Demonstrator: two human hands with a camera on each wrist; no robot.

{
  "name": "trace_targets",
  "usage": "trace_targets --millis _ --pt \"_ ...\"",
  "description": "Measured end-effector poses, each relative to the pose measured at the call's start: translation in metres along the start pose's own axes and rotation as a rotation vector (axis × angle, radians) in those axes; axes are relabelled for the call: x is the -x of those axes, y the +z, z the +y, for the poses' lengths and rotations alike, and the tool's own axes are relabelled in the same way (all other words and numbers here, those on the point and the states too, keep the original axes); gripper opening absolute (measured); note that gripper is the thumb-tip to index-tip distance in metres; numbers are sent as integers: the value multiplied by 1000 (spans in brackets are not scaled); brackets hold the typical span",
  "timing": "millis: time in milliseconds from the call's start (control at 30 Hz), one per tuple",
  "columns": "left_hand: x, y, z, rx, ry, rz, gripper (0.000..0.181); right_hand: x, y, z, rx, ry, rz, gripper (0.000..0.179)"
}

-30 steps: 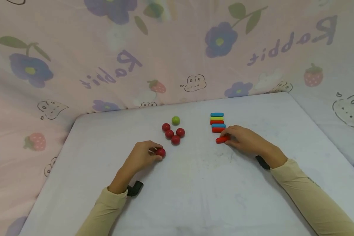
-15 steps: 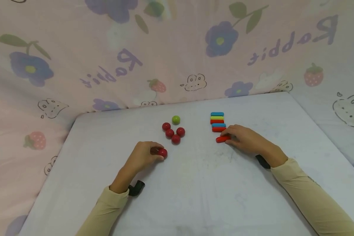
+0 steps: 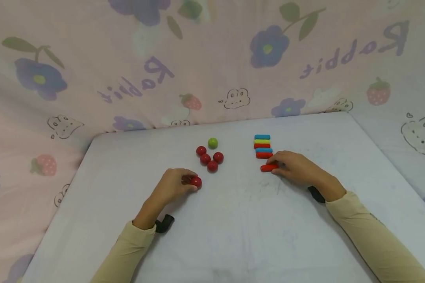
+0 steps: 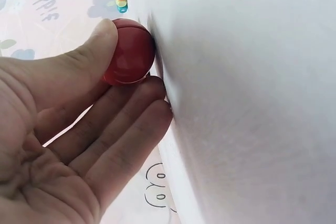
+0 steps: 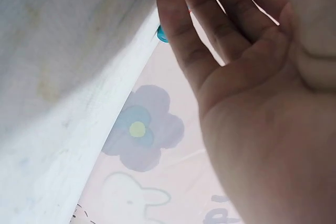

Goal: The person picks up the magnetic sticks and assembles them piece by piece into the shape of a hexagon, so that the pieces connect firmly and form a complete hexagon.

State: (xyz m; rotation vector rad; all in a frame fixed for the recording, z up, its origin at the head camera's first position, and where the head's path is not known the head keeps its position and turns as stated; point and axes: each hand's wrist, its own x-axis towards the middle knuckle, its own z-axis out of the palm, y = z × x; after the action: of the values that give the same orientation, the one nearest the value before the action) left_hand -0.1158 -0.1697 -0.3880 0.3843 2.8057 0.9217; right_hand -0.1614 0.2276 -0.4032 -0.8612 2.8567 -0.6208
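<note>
My left hand pinches a shiny red ball between thumb and fingers, low over the white tabletop. In the left wrist view the ball sits against the thumb tip, right at the table surface. My right hand holds the end of a short red stick between thumb and fingers; in the right wrist view the hand hides it. Just beyond that hand, blue, yellow and red sticks lie stacked in a column. Several red balls form a V shape, with a green ball behind them.
The white-covered table ends at a patterned cloth with flowers, rabbits and strawberries, hanging behind and at the sides. A dark wrist camera mount shows beside the left wrist, another beside the right wrist.
My left hand has shifted slightly right with the red ball. The right hand keeps its grip on the red stick, which now lies a little straighter. The whole view has shifted slightly.
</note>
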Motion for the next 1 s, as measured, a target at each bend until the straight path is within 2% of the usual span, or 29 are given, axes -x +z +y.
trace_targets --millis 233,400,633,800,1000 --pt "-1 0 3 -8 -28 -9 35 1 0 -1 -20 -15 13 29" --pt "0 0 4 -6 -45 -11 35 -2 3 -14 -78 -34 43 30" --pt "2 1 6 -19 -66 11 37 -15 13 -40 15 -79 88 28" --pt "3 3 8 -23 -62 7 37 -26 25 -60 84 -93 76 27" --pt "4 6 7 -30 -50 17 36 -38 36 -88 101 -191 64 25"
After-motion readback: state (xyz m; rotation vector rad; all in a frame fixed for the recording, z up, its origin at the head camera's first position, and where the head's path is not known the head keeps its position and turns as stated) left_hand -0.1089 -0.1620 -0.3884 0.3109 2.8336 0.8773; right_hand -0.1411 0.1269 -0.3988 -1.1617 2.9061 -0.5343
